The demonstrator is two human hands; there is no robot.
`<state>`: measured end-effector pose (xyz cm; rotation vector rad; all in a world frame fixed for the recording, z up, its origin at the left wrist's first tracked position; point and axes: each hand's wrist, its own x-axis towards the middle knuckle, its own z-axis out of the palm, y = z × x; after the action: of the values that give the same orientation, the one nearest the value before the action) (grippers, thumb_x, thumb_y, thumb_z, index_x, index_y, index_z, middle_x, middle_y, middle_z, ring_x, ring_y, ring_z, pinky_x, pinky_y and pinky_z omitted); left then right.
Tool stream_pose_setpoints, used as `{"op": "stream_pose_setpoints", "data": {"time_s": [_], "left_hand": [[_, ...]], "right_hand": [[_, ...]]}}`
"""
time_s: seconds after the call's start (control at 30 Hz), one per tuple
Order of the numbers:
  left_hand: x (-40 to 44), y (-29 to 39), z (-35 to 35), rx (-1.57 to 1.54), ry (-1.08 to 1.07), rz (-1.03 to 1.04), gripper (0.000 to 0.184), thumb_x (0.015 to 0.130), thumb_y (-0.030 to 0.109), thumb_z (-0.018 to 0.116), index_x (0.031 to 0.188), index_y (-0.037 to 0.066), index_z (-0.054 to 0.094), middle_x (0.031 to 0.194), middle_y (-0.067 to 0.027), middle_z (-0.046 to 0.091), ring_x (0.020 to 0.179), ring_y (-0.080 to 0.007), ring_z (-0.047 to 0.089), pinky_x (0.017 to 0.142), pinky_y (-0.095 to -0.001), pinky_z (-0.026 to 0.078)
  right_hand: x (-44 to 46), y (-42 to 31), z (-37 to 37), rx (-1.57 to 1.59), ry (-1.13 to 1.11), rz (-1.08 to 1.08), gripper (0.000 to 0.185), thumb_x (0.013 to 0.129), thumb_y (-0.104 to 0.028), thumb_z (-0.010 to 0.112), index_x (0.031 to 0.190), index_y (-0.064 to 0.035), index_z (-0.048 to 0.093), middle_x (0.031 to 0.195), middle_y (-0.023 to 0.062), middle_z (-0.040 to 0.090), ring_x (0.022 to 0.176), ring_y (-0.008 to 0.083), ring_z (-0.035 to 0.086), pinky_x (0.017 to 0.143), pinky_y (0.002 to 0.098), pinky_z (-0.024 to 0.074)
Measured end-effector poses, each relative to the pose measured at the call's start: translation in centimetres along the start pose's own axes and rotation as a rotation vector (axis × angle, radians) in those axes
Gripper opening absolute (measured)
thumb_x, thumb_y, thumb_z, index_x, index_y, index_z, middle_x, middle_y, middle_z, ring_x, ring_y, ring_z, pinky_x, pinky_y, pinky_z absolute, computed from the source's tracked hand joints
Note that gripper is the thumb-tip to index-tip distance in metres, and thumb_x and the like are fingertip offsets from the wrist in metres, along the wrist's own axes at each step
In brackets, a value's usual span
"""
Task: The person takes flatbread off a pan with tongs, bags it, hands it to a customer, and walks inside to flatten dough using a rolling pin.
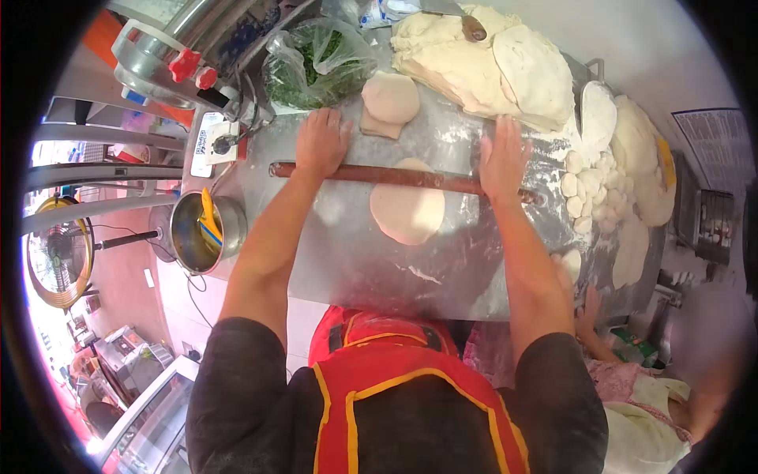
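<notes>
A long brown rolling pin (379, 176) lies crosswise over a flat round of dough (407, 213) on the metal worktable (339, 261). My left hand (322, 142) rests with its palm on the pin's left part, fingers stretched forward past it. Toward the pin's right end, my right hand (505, 162) presses down the same way, its fingers flat and pointing away from me. Neither hand wraps round the pin. Just beyond the pin sits a small stack of rolled dough rounds (390, 99), with a squarish piece under the top one.
A big dough mass (482, 63) fills the back. Many small dough pieces (592, 189) lie at right on flour. Chopped greens in a plastic bag (316, 63) stand back left. A metal pot (207, 229) is at the left edge. Another person's hand (588, 312) is at lower right.
</notes>
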<state>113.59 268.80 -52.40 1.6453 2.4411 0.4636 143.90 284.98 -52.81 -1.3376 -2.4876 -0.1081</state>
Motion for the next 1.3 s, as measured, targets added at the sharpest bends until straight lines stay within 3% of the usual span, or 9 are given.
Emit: {"op": "stream_pose_setpoints", "data": {"time_s": [0.1, 0.3, 0.6, 0.67, 0.73, 0.9, 1.0, 1.07, 1.3], "left_hand": [[-6.8, 0.6, -0.2, 0.149, 0.207, 0.141, 0.057, 0.089, 0.032, 0.059, 0.134, -0.001, 0.047, 0.137, -0.0210, 0.047, 0.132, -0.0370, 0.039, 0.109, -0.0518, 0.029], [-22.9, 1.8, 0.2, 0.081, -0.112, -0.031, 0.083, 0.079, 0.031, 0.069, 0.145, -0.002, 0.030, 0.153, -0.0171, 0.029, 0.144, -0.0325, 0.023, 0.115, -0.0538, 0.015], [-5.3, 0.1, 2.0, 0.337, 0.076, 0.103, 0.066, 0.092, 0.042, 0.052, 0.144, 0.003, 0.038, 0.150, -0.0159, 0.037, 0.142, -0.0304, 0.029, 0.114, -0.0548, 0.020], [-9.8, 0.4, 0.8, 0.274, -0.088, 0.142, 0.067, 0.090, 0.039, 0.057, 0.144, 0.005, 0.038, 0.150, -0.0136, 0.039, 0.141, -0.0310, 0.031, 0.114, -0.0542, 0.019], [-14.1, 4.6, -4.8, 0.224, -0.390, 0.003, 0.062, 0.085, 0.031, 0.064, 0.139, 0.009, 0.045, 0.141, -0.0129, 0.048, 0.132, -0.0304, 0.041, 0.113, -0.0538, 0.021], [-17.1, 3.2, -4.7, 0.095, -0.246, 0.206, 0.046, 0.072, 0.010, 0.069, 0.117, 0.006, 0.058, 0.109, -0.0132, 0.059, 0.106, -0.0326, 0.054, 0.094, -0.0473, 0.038], [-18.1, 3.9, -6.2, 0.064, -0.193, 0.229, 0.037, 0.069, 0.007, 0.068, 0.106, 0.006, 0.060, 0.101, -0.0127, 0.060, 0.098, -0.0329, 0.055, 0.085, -0.0450, 0.041], [-20.6, 2.9, -5.5, 0.034, -0.173, 0.202, 0.037, 0.069, 0.007, 0.067, 0.105, 0.006, 0.061, 0.099, -0.0123, 0.060, 0.097, -0.0327, 0.056, 0.085, -0.0449, 0.042], [-24.9, 3.8, -4.5, 0.047, -0.174, 0.134, 0.034, 0.068, 0.011, 0.068, 0.101, 0.007, 0.061, 0.095, -0.0097, 0.061, 0.092, -0.0306, 0.057, 0.081, -0.0434, 0.043]], "right_hand": [[-7.4, -0.3, -1.9, 0.132, -0.145, 0.025, 0.058, 0.096, -0.030, 0.047, 0.146, -0.0039, 0.033, 0.151, 0.0165, 0.034, 0.141, 0.0315, 0.029, 0.114, 0.0528, 0.0207], [-22.9, -1.8, -6.6, 0.181, -0.236, 0.015, 0.066, 0.090, -0.030, 0.058, 0.143, 0.0011, 0.034, 0.146, 0.0220, 0.038, 0.138, 0.0405, 0.031, 0.113, 0.0550, 0.0197], [-7.8, 0.2, -1.2, 0.099, -0.154, 0.061, 0.053, 0.095, -0.028, 0.048, 0.141, -0.0023, 0.039, 0.142, 0.0215, 0.043, 0.135, 0.0358, 0.037, 0.112, 0.0530, 0.0237], [-10.5, -1.3, -6.3, 0.225, -0.457, 0.212, 0.054, 0.092, -0.029, 0.053, 0.137, -0.0012, 0.044, 0.139, 0.0210, 0.047, 0.133, 0.0354, 0.040, 0.110, 0.0502, 0.0269], [-17.7, -1.5, -5.1, 0.170, -0.194, 0.090, 0.057, 0.089, -0.029, 0.058, 0.136, -0.0015, 0.045, 0.136, 0.0206, 0.049, 0.128, 0.0366, 0.043, 0.108, 0.0483, 0.0302], [-11.8, -5.5, -3.6, 0.600, -0.184, 0.087, 0.059, 0.084, -0.031, 0.065, 0.131, -0.0003, 0.048, 0.131, 0.0216, 0.051, 0.123, 0.0370, 0.047, 0.102, 0.0484, 0.0361], [-5.1, -10.2, 0.2, 0.569, -0.534, 0.278, 0.059, 0.070, -0.032, 0.073, 0.117, 0.0005, 0.057, 0.119, 0.0209, 0.059, 0.116, 0.0388, 0.052, 0.096, 0.0476, 0.0419], [-2.4, -12.4, 1.6, 0.537, -0.917, 0.067, 0.046, 0.064, -0.030, 0.073, 0.098, -0.0009, 0.066, 0.103, 0.0184, 0.066, 0.111, 0.0372, 0.056, 0.093, 0.0479, 0.0444], [-7.6, -21.5, 6.1, 0.948, -0.636, -0.225, 0.030, 0.063, -0.032, 0.071, 0.083, -0.0099, 0.073, 0.090, 0.0169, 0.070, 0.087, 0.0348, 0.066, 0.074, 0.0443, 0.0512]]}}
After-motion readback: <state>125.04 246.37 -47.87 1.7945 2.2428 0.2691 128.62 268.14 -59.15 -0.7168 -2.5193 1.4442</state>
